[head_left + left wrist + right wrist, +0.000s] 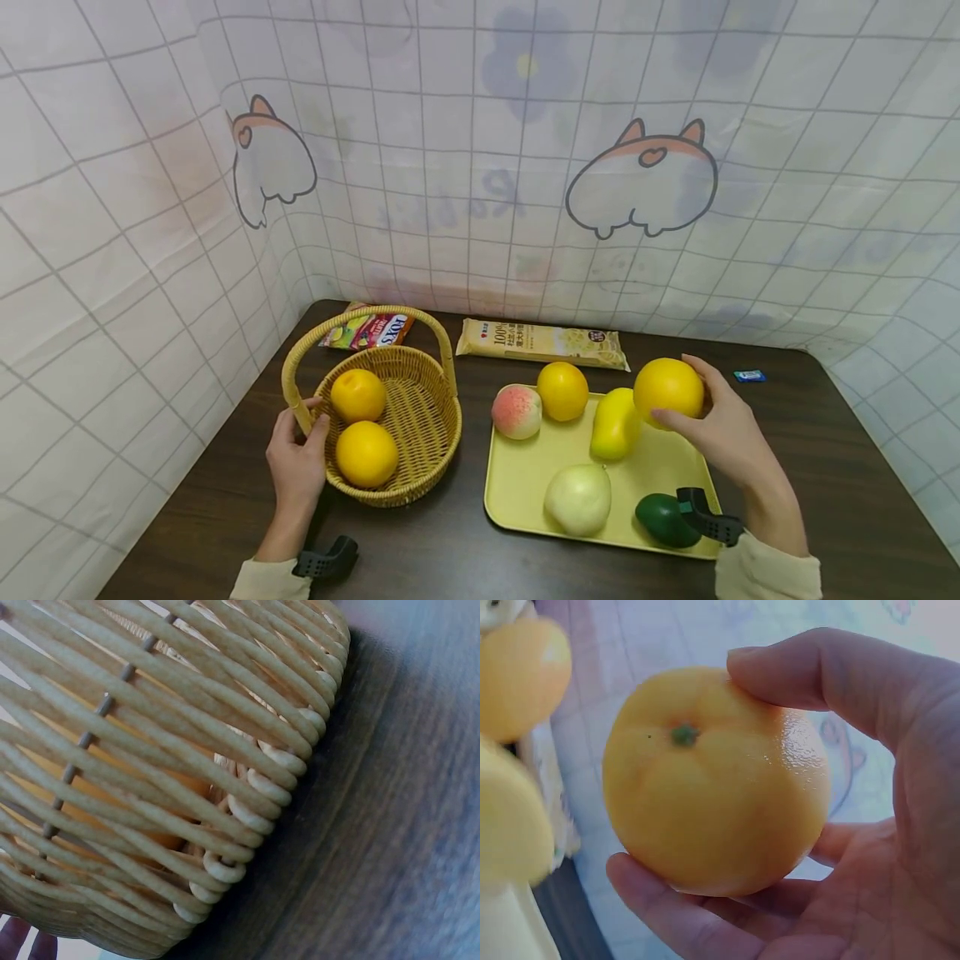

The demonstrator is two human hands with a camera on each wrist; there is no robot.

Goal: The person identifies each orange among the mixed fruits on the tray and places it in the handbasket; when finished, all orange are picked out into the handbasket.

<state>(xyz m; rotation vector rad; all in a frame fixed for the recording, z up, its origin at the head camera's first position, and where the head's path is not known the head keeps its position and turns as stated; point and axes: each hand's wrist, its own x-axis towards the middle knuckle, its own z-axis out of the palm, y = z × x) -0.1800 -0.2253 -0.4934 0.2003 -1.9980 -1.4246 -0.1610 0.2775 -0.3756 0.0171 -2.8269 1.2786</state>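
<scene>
In the head view my right hand [738, 433] grips an orange [667, 392] above the right part of the yellow tray [517, 500]. The right wrist view shows that orange [712, 787] between thumb and fingers, its green stem spot facing the camera. On the left, my left hand [298, 458] holds the wicker basket [420, 417] at the foot of its handle. Two oranges, a rear one [358, 395] and a front one [367, 454], lie in the basket's left side. Woven basket wall [150, 750] fills much of the left wrist view, with orange colour showing through.
On the tray lie a peach [517, 412], another orange [562, 391], a mango [615, 425], a pale green round fruit [579, 500] and a dark green avocado [667, 520]. Behind are a noodle packet [540, 342], a candy bag [375, 330] and a small blue packet [749, 376].
</scene>
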